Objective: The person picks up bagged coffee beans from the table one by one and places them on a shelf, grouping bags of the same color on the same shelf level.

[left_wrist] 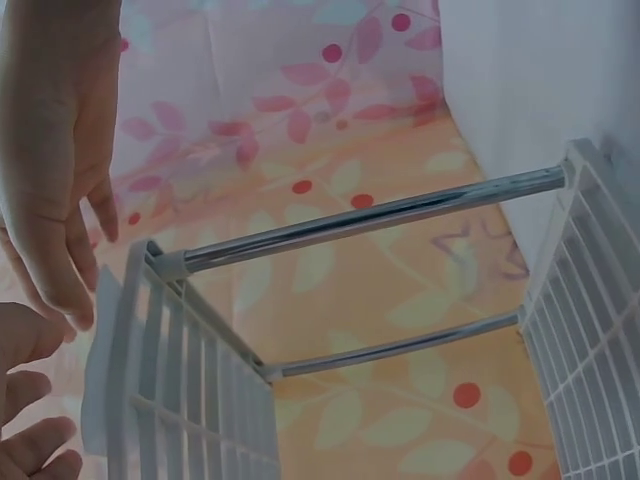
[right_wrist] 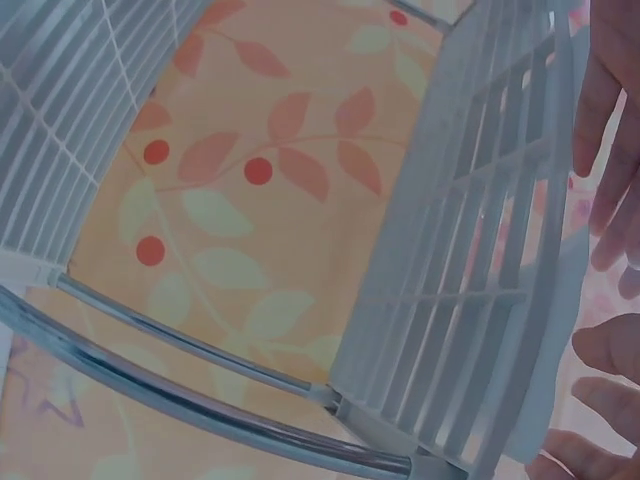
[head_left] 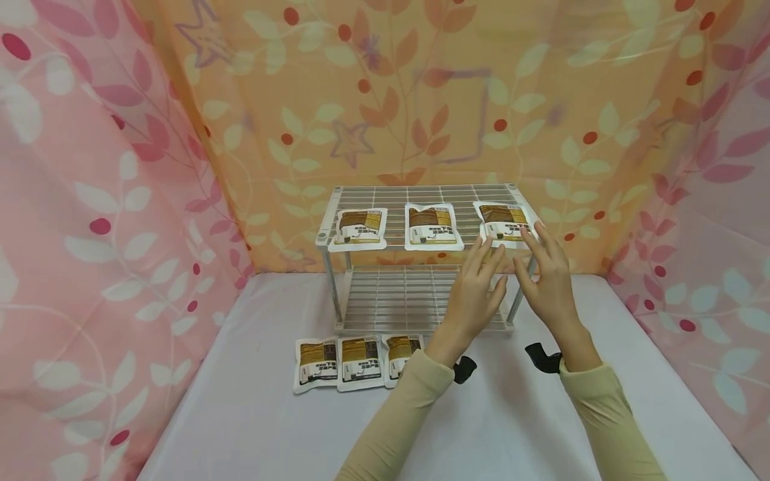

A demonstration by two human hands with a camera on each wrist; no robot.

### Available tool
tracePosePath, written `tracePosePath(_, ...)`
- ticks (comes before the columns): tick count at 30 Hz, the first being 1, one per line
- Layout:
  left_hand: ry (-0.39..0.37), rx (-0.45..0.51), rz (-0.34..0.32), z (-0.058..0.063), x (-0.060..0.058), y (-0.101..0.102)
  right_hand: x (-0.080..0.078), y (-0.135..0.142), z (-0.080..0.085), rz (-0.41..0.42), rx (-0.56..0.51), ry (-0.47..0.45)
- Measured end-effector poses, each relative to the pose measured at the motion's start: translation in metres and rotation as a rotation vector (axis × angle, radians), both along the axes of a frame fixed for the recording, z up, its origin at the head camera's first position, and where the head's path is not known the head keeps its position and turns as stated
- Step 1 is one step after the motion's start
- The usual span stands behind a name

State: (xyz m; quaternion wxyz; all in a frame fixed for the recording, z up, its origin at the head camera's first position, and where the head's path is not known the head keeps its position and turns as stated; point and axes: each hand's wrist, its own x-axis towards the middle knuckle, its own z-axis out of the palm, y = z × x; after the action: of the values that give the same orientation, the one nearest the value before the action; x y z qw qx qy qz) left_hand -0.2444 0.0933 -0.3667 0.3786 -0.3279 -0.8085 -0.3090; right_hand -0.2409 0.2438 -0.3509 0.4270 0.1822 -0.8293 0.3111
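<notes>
A white pouch [head_left: 504, 224] with a brown and yellow printed front lies at the right end of the upper shelf of a white wire rack [head_left: 421, 195]. My left hand [head_left: 478, 294] is at its lower edge, fingers extended and loosely spread. On its right side is my right hand [head_left: 550, 284], fingers lightly bent and fingertips overlapping the pouch corner in the head view. Neither hand grips anything. In the left wrist view the pouch edge [left_wrist: 100, 370] juts past the shelf beside the fingers. The right wrist view shows the pouch [right_wrist: 545, 370] near the fingertips too.
Two similar pouches, one at left [head_left: 359, 228] and one in the middle [head_left: 432, 227], lie on the upper shelf. In front of the rack, three more pouches [head_left: 361, 363] lie side by side on the white tabletop [head_left: 240, 427]. Patterned cloth [head_left: 289, 87] surrounds the table.
</notes>
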Motion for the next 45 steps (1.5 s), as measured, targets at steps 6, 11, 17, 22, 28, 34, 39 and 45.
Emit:
tracePosePath(6, 0.029, 0.018, -0.028, -0.010, 0.003, -0.008, 0.003, -0.006, -0.008, 0.035, -0.072, 0.052)
tracePosePath(11, 0.026, 0.033, -0.054, -0.018, 0.007, -0.014, 0.006, -0.014, -0.015, 0.059, -0.096, 0.082)
tracePosePath(17, 0.010, 0.018, -0.038, -0.028, 0.014, -0.021, 0.011, -0.022, -0.027, 0.070, -0.107, 0.084)
tracePosePath(22, -0.026, 0.018, -0.037, -0.035, 0.019, -0.030, 0.014, -0.029, -0.036, 0.085, -0.072, 0.034)
tracePosePath(28, -0.101, 0.020, -0.036, -0.046, 0.024, -0.043, 0.017, -0.037, -0.044, 0.109, -0.059, 0.020)
tracePosePath(34, -0.166, 0.051, -0.045, -0.058, 0.025, -0.053, 0.019, -0.044, -0.049, 0.141, -0.072, 0.033)
tracePosePath(39, -0.173, 0.054, -0.040, -0.064, 0.026, -0.063, 0.022, -0.047, -0.055, 0.171, -0.053, -0.007)
tracePosePath(45, -0.210, 0.036, -0.012, -0.074, 0.029, -0.078, 0.026, -0.048, -0.069, 0.221, -0.008, -0.086)
